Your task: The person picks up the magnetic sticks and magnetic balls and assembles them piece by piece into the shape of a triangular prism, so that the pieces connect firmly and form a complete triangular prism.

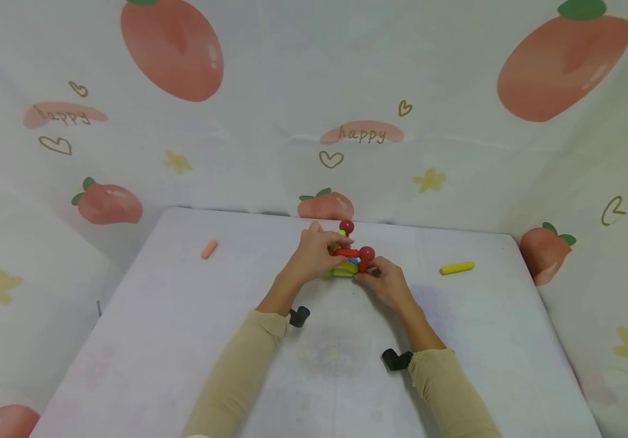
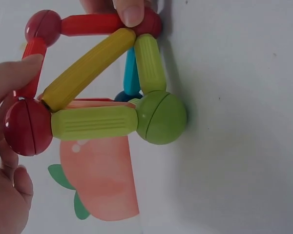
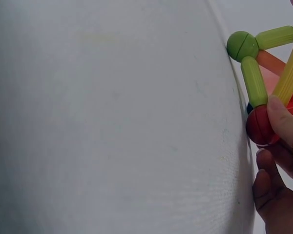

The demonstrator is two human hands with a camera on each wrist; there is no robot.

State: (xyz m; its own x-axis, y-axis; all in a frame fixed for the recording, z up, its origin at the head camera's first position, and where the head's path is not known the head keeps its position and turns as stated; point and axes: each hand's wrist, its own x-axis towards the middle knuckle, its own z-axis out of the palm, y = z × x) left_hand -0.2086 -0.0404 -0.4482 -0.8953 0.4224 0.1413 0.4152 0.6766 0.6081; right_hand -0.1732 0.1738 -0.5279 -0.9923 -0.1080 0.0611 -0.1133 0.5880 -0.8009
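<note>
Between the hands on the table stands a frame of coloured magnetic sticks and balls (image 1: pixel 343 272). My left hand (image 1: pixel 314 252) holds its upper part, with the thumb (image 2: pixel 27 70) against a red stick (image 2: pixel 35 51) and fingers behind a red ball (image 2: pixel 28 126). Low on the frame's right side, my right hand (image 1: pixel 387 283) pinches another red ball (image 3: pixel 260 126), its thumb near the end of a slanted yellow stick (image 3: pixel 289 75). A green ball (image 2: pixel 161 117) joins two light green sticks at a lower corner. A blue stick (image 2: pixel 131 73) shows behind, partly hidden.
An orange stick (image 1: pixel 209 249) lies at the back left of the table (image 1: pixel 336 389), a loose yellow stick (image 1: pixel 457 268) on the right. Black camera pieces (image 1: pixel 396 359) sit at both wrists. A fruit-patterned cloth wall (image 1: pixel 270 121) rises behind the table's back edge.
</note>
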